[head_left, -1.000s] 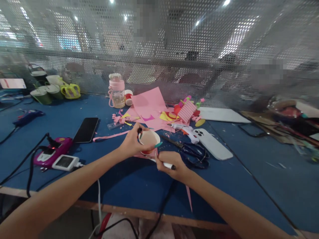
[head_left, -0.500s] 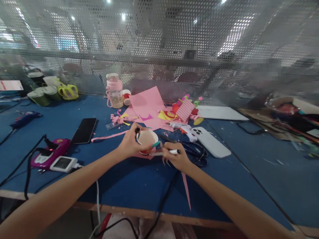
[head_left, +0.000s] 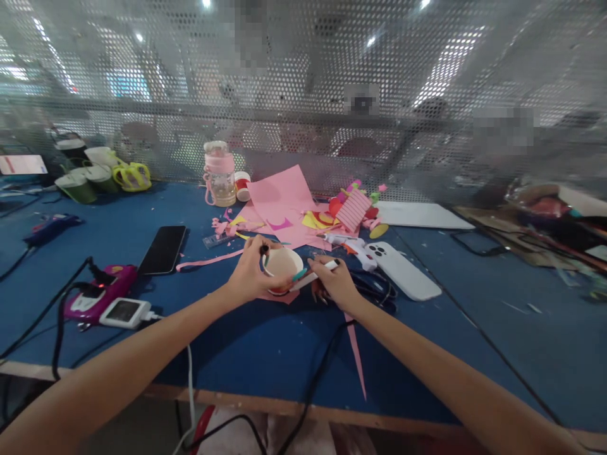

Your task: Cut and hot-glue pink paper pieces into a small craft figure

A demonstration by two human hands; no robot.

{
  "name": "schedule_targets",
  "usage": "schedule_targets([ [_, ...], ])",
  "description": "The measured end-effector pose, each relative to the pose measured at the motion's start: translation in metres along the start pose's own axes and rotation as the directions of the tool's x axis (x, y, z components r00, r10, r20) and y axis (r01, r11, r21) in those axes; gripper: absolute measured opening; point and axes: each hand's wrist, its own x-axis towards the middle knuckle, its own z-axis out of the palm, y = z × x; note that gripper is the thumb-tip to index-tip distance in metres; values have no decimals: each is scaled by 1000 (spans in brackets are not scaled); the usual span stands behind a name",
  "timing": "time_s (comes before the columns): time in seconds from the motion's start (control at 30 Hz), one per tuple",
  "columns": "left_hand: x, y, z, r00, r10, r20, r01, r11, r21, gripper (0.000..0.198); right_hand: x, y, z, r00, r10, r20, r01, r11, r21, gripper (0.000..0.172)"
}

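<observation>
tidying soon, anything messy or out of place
Pink paper scraps litter the table behind the paper cup in the left hand; a pink strip runs toward the front edge below the right hand, which holds a marker.

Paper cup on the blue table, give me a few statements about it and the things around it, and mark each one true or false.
1. The left hand grips the paper cup. True.
2. The right hand is empty. False: it holds a white marker, whose tip end is at the cup's side.
3. The black phone lies on the table to the left of the cup. True.
4. The white phone lies screen up. False: its camera lenses face up, so its back is showing.
5. The pink bottle stands upright near the mesh screen. True.
</observation>
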Motion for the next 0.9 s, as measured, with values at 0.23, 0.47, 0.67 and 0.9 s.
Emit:
schedule_targets([
  [0.23,-1,-3,0,1000,-14,12,14,999,-38,45,8,-1,1,999,40,4,-40,999,17,28],
  [0.47,0,-2,0,1000,-4,0,4,1000,-24,46,16,1,3,995,99,-9,-98,995,31,26],
  [0.67,-1,-2,1,1000,1,0,-1,999,-47,44,24,3,1,994,103,-27,-102,994,39,26],
  [0.9,-2,-3,2,1000,0,-3,0,998,-66,44,32,3,0,996,88,-8,-87,996,18,26],
])
